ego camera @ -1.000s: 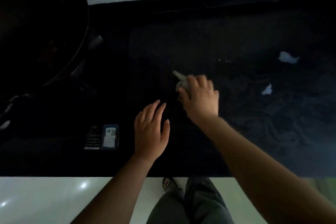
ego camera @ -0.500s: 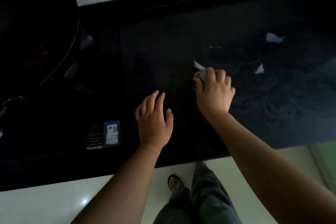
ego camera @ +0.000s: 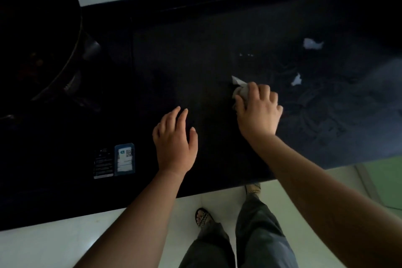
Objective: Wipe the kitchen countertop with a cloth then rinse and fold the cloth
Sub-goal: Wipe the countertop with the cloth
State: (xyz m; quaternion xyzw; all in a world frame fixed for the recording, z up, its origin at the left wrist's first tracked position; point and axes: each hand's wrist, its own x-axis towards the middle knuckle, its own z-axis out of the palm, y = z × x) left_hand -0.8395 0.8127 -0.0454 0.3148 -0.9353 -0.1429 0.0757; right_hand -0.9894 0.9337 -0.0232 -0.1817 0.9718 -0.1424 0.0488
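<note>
head view, right hand (ego camera: 257,113) fingers bunched around pale cloth (ego camera: 240,89) on dark countertop (ego camera: 195,61), left hand (ego camera: 175,143) fingers spread flat

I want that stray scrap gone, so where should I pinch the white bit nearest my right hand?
Pinch the nearer white scrap at its upturned point, coming from above and from its left, where the right hand with the cloth is. It lies mostly flat on the countertop.

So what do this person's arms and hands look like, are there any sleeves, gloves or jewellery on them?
Both forearms are bare as far as the picture shows, with no sleeves in view. The left hand and the right hand wear no gloves, and no rings, watch or bracelets can be made out, though the light is dim.
</note>
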